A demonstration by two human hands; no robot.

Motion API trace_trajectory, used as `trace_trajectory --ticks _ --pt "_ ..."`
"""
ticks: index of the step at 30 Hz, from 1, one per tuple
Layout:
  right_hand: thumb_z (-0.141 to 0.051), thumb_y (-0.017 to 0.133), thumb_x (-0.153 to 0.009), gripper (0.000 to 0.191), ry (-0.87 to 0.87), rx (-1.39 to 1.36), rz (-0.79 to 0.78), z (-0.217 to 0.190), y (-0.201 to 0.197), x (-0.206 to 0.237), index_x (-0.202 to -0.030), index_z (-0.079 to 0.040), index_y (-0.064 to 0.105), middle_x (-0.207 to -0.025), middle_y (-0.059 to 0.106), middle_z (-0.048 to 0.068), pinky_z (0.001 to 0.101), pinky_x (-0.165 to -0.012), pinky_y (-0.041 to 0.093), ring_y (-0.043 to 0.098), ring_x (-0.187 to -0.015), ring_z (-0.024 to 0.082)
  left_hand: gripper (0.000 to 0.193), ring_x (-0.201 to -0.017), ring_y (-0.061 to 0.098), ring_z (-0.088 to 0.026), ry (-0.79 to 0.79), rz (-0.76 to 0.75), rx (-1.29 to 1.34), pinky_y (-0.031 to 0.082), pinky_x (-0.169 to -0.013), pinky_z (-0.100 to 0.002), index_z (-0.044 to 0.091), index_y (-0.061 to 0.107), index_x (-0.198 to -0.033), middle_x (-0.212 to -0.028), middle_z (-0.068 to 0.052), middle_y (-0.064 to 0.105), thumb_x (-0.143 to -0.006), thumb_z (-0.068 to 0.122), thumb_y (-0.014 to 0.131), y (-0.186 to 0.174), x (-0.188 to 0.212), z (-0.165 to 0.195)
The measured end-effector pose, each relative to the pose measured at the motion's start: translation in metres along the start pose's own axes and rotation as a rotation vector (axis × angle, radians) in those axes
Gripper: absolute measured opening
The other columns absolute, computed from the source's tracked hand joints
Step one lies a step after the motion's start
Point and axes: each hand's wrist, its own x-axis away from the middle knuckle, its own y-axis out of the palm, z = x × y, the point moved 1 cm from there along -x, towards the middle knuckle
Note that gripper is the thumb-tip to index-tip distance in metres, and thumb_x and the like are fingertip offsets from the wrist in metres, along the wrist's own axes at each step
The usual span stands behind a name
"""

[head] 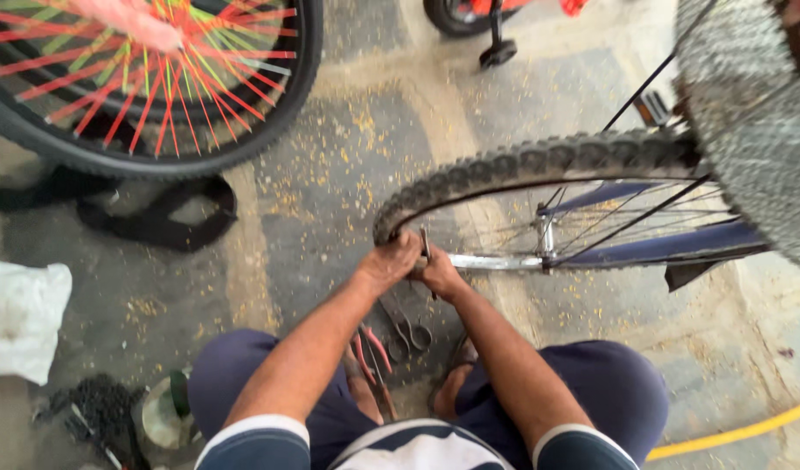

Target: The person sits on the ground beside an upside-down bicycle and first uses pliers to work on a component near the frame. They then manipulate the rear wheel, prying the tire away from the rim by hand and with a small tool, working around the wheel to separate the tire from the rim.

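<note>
A bicycle wheel with a knobby black tyre (522,162) and a bare metal rim (491,261) stands in front of me. My left hand (391,258) grips the tyre's near end where it meets the rim. My right hand (438,271) is closed around a thin metal tyre lever (425,245) wedged at the same spot. Both hands are dirty and touch each other. Below them on the floor lie two spanners (408,326) and red-handled pliers (372,348).
A second wheel with red and green spokes (156,87) stands at top left, a loose black inner tube (156,222) under it. A white bag (21,318) lies left, a chain (95,409) and a small tin bottom left, a yellow hose (739,431) bottom right.
</note>
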Motion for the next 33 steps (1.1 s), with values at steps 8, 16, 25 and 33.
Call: trace_trajectory --ticks 8,16,25,33 --pt "-0.011 0.084 -0.078 0.036 0.126 -0.058 -0.112 0.016 -0.002 -0.005 -0.112 -0.007 0.075 -0.1 0.078 0.004 0.0323 -0.084 0.056 0.067 -0.091 0.013 0.038 -0.117 0.052 -0.027 -0.005 -0.045 0.107 0.026 -0.108 -0.043 0.003 0.077 -0.106 -0.111 -0.009 0.068 -0.085 0.026 0.054 0.003 0.0 0.002" --pt "-0.014 0.082 -0.076 0.041 0.065 -0.056 -0.109 0.0 -0.004 -0.001 -0.115 -0.008 0.071 -0.1 0.075 0.002 0.0334 -0.083 0.055 0.066 -0.09 0.012 0.036 -0.115 0.052 -0.028 -0.007 -0.027 0.037 0.023 -0.109 -0.046 0.004 0.078 -0.102 -0.105 -0.009 0.066 -0.084 0.025 0.054 0.005 0.001 0.002" --pt "-0.028 0.082 -0.078 0.039 0.068 0.229 -0.059 -0.002 -0.006 0.002 -0.108 -0.005 0.073 -0.094 0.079 0.013 0.0387 -0.08 0.057 0.073 -0.084 0.021 0.036 -0.112 0.052 -0.027 -0.002 -0.028 0.03 0.023 -0.107 -0.044 0.004 0.078 -0.1 -0.101 -0.009 0.065 -0.084 0.025 0.054 -0.014 -0.002 -0.007" --pt "-0.023 0.087 -0.073 0.037 -0.153 0.407 -0.018 -0.015 -0.013 0.009 -0.101 -0.001 0.074 -0.096 0.072 0.019 0.0435 -0.082 0.054 0.068 -0.089 0.031 0.034 -0.114 0.05 -0.03 -0.015 -0.153 0.067 0.025 -0.106 -0.046 0.004 0.079 -0.098 -0.103 -0.01 0.065 -0.085 0.025 0.055 -0.016 -0.011 0.0"
